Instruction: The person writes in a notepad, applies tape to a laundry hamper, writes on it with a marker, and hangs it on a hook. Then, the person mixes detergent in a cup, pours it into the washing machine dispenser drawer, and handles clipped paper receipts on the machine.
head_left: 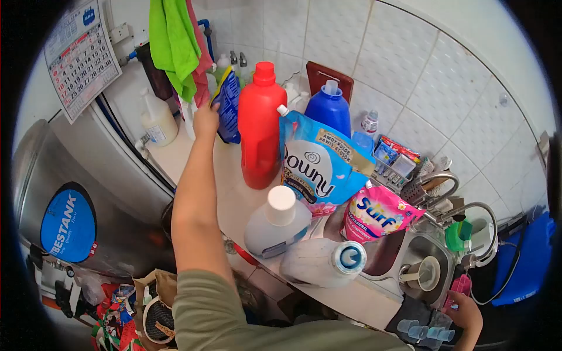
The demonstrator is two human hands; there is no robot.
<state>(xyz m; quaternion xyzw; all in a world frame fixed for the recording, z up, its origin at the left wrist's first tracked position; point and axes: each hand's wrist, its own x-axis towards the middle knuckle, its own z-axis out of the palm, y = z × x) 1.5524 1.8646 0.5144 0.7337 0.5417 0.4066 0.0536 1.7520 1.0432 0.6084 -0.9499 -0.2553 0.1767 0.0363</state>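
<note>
My left hand (pixel 206 121) reaches out over the far left of the counter. Its fingers are closed on the edge of a blue pouch with yellow trim (pixel 230 108), which stands upright beside a big red jug (pixel 261 128). Low on the right, by the sink's front edge, my right hand (pixel 466 311) has its fingers closed around a small pink plastic object (pixel 460 288), whose kind I cannot make out. Right of the red jug stand a blue Downy pouch (pixel 319 167) and a pink Surf pouch (pixel 377 216).
Two whitish jugs, one white-capped (pixel 281 206) and one blue-capped (pixel 328 263), stand at the counter's front. A blue bottle (pixel 329 111) is behind the Downy pouch. The steel sink holds a cream dipper (pixel 422 274). Clear cups (pixel 424 331) lie near my right hand.
</note>
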